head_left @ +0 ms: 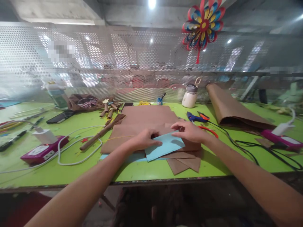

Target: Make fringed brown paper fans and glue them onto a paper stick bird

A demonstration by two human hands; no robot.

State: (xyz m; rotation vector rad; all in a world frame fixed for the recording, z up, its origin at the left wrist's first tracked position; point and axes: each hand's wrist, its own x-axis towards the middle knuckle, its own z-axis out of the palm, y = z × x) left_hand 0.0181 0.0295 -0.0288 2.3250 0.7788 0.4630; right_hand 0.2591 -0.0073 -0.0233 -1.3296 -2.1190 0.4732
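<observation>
A light blue sheet of paper (164, 146) is tilted above a stack of brown paper (146, 115) at the front middle of the table. My left hand (144, 139) grips its left side, thumb lying on top and the other fingers partly hidden behind. At the upper right edge, my right hand (189, 131) has its thumb on the blue paper and its fingers curled beyond the edge. More blue paper (136, 157) shows under the brown stack. Cut brown pieces (180, 166) stick out toward the table's front edge.
A rolled brown paper stick (94, 138) and a purple power strip (44, 151) lie left. Right are a blue glue gun (197, 117), orange-handled scissors (209, 130), black cables (246, 148) and folded brown paper (233, 107). A white bottle (189, 97) stands behind; a colourful paper flower (204, 25) hangs above.
</observation>
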